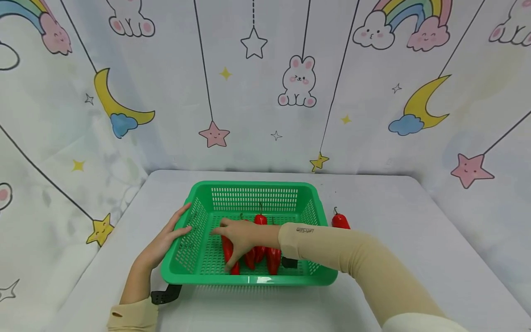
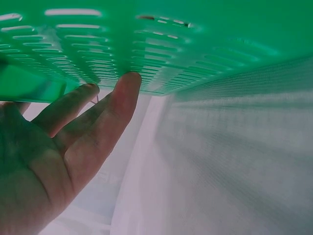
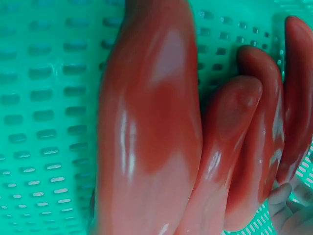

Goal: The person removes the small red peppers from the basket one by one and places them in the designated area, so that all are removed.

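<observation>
A green plastic basket with slotted walls holds several glossy red chili peppers. At its left side, my left hand holds the wall, thumb over the rim; the left wrist view has the fingers against the outside. My right hand reaches in over the leftmost pepper, fingers and thumb spread. In the right wrist view the right fingertips lie by that pepper's end; contact is unclear. My right hand and forearm hide parts of the peppers.
Another red chili pepper lies on the white table right of the basket, partly behind the right sleeve. Black pieces show under the wrists. A patterned cloth stands behind the table.
</observation>
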Tool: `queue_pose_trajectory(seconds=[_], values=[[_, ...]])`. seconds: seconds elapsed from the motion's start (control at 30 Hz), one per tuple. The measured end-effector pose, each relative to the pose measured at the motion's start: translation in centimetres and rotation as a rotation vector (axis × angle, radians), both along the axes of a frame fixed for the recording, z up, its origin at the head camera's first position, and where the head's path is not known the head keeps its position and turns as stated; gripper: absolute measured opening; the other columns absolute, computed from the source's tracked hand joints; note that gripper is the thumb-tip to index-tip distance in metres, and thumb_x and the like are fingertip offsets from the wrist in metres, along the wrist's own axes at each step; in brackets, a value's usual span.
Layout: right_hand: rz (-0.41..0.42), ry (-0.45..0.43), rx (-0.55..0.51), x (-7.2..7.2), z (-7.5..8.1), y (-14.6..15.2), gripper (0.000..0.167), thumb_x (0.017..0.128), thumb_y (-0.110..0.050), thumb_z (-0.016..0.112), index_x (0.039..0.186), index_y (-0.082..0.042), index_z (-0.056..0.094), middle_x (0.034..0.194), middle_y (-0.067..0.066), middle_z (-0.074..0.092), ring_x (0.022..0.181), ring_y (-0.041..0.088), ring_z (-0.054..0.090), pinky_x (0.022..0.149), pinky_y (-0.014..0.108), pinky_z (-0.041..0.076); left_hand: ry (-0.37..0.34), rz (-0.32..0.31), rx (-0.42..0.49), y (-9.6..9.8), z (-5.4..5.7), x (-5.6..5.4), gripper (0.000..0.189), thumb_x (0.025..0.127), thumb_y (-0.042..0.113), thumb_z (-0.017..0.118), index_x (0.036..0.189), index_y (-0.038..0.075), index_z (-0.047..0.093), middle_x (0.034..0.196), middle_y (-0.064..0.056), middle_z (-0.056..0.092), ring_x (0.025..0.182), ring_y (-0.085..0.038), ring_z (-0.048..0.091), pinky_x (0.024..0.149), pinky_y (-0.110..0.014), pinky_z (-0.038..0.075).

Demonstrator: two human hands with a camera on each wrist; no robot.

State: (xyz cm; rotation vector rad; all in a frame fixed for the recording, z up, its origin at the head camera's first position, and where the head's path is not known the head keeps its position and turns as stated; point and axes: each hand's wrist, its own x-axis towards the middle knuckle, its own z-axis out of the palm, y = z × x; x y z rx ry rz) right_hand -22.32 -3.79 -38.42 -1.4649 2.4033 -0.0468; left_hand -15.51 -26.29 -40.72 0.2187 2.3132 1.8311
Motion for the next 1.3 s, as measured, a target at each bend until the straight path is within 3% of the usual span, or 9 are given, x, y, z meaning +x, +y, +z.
queue_pose_trajectory(seconds=[0.27, 0.5, 0.73, 1.0, 1.3], values=[[-0.016, 0.052, 0.062, 0.3, -0.5, -0.8, 0.102, 0.057, -0.064, 0.075, 0.141, -0.026, 0.032, 0.118, -0.002, 0.041, 0.085, 0.007, 0.048, 0.062, 0.018, 0.043, 0.009, 0.003, -0.013, 0.0, 0.0, 0.0, 0.061, 0.098, 0.023, 0.04, 0.148, 0.027, 0.006, 0.151, -0.01, -0.004, 0.13, -0.041, 0.017, 0.089, -0.052, 0.036], [-0.073, 0.067, 0.117, 0.4, -0.9, -1.3, 0.11, 0.054, -0.064, 0.076, 0.143, -0.019, 0.029, 0.124, -0.001, 0.042, 0.091, 0.009, 0.05, 0.068, 0.02, 0.046, 0.02, 0.004, -0.017, 0.2, 0.1, 0.0, 0.061, 0.098, 0.023, 0.04, 0.148, 0.026, 0.006, 0.151, -0.009, -0.004, 0.132, -0.039, 0.013, 0.092, -0.056, 0.031], [-0.077, 0.071, 0.169, 0.8, -0.8, -1.9, 0.108, 0.058, -0.06, 0.076, 0.142, -0.011, 0.03, 0.136, 0.0, 0.037, 0.111, 0.011, 0.046, 0.08, 0.021, 0.045, 0.016, 0.009, -0.015, 0.2, 0.2, 0.1, 0.061, 0.098, 0.023, 0.041, 0.148, 0.026, 0.006, 0.151, -0.01, -0.003, 0.132, -0.039, 0.013, 0.093, -0.056, 0.03], [-0.044, 0.105, 0.112, 1.2, -1.5, -2.0, 0.098, 0.061, -0.059, 0.075, 0.136, -0.008, 0.037, 0.132, 0.0, 0.04, 0.111, 0.011, 0.046, 0.085, 0.019, 0.042, 0.028, 0.007, -0.018, 0.1, 0.2, 0.1, 0.061, 0.098, 0.022, 0.041, 0.148, 0.025, 0.007, 0.151, -0.01, -0.002, 0.133, -0.038, 0.01, 0.095, -0.058, 0.025], [-0.077, 0.027, 0.07, 1.1, -2.0, -1.9, 0.102, 0.061, -0.05, 0.079, 0.139, -0.005, 0.032, 0.136, 0.003, 0.034, 0.118, 0.013, 0.041, 0.092, 0.018, 0.037, 0.025, 0.01, -0.018, 0.2, 0.2, 0.1, 0.061, 0.098, 0.023, 0.041, 0.148, 0.025, 0.007, 0.151, -0.01, -0.002, 0.133, -0.038, 0.012, 0.095, -0.057, 0.027]])
